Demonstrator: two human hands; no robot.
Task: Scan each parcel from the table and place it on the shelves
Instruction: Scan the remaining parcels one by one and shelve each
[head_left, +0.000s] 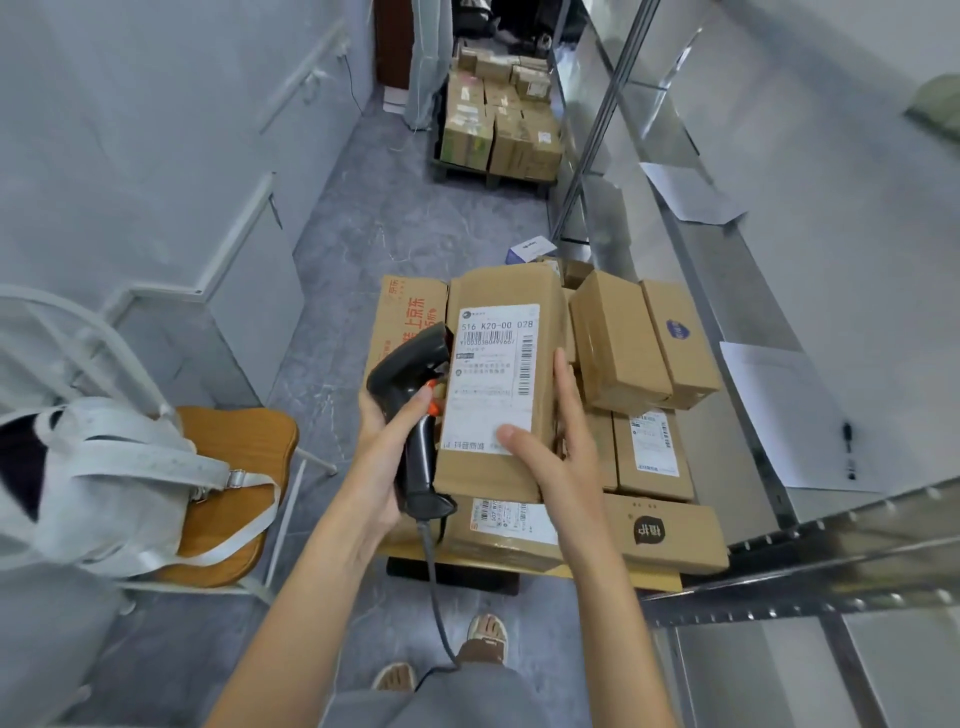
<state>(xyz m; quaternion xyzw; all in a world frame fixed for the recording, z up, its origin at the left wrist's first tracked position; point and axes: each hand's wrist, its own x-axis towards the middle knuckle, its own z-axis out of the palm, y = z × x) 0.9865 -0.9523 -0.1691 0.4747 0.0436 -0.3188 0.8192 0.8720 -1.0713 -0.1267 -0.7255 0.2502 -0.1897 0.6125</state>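
My right hand grips a long brown cardboard parcel from its right side, thumb lying on the white shipping label. The parcel is held above a stack of other parcels on a low table. My left hand holds a black barcode scanner with an orange trigger, its head beside the label's left edge. The scanner's cable hangs down toward the floor. Metal shelves run along the right.
A wooden chair with a grey-white bag stands at the left. More boxes are piled on a pallet down the aisle. White sheets and a pen lie on the shelf. Grey floor lies between.
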